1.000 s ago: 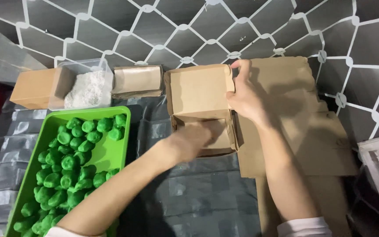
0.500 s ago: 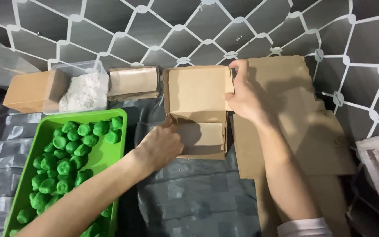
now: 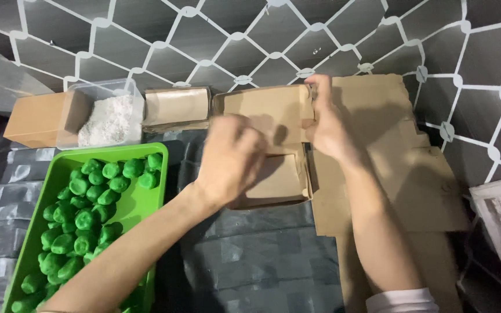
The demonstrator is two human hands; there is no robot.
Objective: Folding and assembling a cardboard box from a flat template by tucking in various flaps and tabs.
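The right hand (image 3: 326,124) grips the right edge of the raised lid of an open cardboard box (image 3: 273,150), fingers closed over the lid's upper corner. The left hand (image 3: 233,156) hovers over the box's open tray, fingers curled loosely and holding nothing that shows; it is blurred, and it hides much of the tray's left side.

The box sits on the dark tiled surface (image 3: 262,266). Just right of the box lie flat cardboard sheets (image 3: 401,174), partly under the right forearm. Left of the box, against the wall, stand a closed small cardboard box (image 3: 176,107), then a clear plastic tub of white powder (image 3: 111,116), then a larger brown carton (image 3: 36,119). Left and forward of the box, a green tray (image 3: 140,203) holds many green balls (image 3: 88,197).

Half a second ago the left hand was lower, at the box's left front corner; it has since risen over the tray. The right hand keeps its grip on the lid.
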